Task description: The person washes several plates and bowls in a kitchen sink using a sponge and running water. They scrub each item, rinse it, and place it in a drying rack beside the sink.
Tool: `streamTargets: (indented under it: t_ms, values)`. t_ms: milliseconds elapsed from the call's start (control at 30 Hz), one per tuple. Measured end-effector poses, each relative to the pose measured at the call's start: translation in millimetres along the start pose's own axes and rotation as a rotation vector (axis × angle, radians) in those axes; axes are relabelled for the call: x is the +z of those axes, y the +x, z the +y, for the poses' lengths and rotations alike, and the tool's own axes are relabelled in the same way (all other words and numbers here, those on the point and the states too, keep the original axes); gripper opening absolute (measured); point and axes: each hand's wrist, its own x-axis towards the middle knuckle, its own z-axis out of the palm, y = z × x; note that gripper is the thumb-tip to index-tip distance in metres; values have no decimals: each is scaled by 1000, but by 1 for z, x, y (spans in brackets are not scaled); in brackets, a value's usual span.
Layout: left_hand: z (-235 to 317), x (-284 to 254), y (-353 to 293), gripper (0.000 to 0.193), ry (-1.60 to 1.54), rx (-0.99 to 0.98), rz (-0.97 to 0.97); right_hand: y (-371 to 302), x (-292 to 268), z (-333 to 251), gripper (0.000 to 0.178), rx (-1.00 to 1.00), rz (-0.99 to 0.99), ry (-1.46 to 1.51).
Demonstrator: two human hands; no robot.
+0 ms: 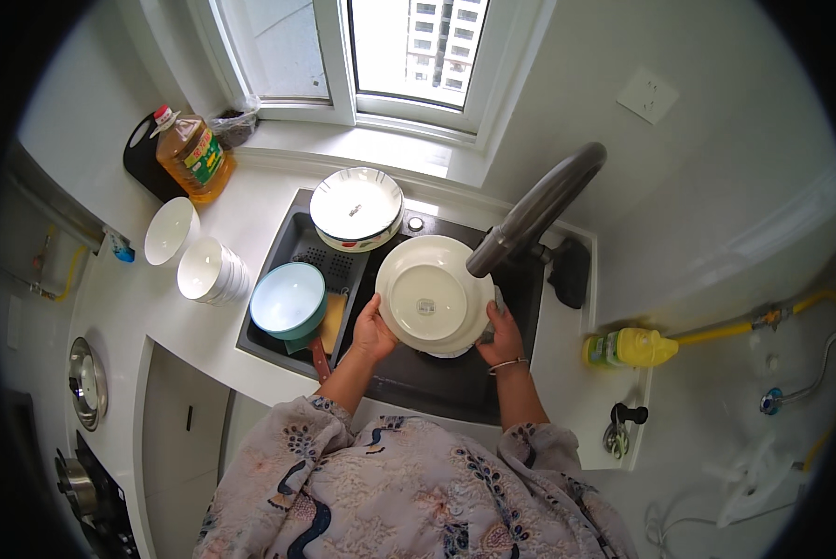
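Observation:
A cream-white plate (427, 265) is held over the dark sink (418, 396), its underside with a foot ring and small label facing up. My left hand (375, 334) grips its left edge, and my right hand (504, 337) grips the right edge. Part of another white rim shows below the plate; I cannot tell whether it is held too. Behind it, several stacked plates (356, 205) stand on the sink's back left corner. A light blue bowl (287, 300) rests at the left of the sink, beside a red-brown handle (320, 360) and a flat tan piece (333, 324).
A dark curved faucet (548, 200) arches over the sink's right side. Left on the counter are stacked white bowls (208, 270), a single white bowl (172, 231) and an oil bottle (194, 156). Right stand a yellow bottle (630, 347) and scissors (616, 438).

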Motion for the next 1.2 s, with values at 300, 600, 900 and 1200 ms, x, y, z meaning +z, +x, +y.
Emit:
streamTargets:
  t_ms: [300,600,900,1200]
  values:
    - [19,9,-3,27,418,-180,-95,17,-23,-31,25,-73,-38,-609]
    - [-10,28,-6,22,735,242,45,33,19,19,41,-799,20,-1360]
    - [1,20,-5,27,393,306,111,48,-6,30,38,-570,93,-984]
    - [15,20,-2,28,293,230,66,22,-16,66,48,-643,181,-814]
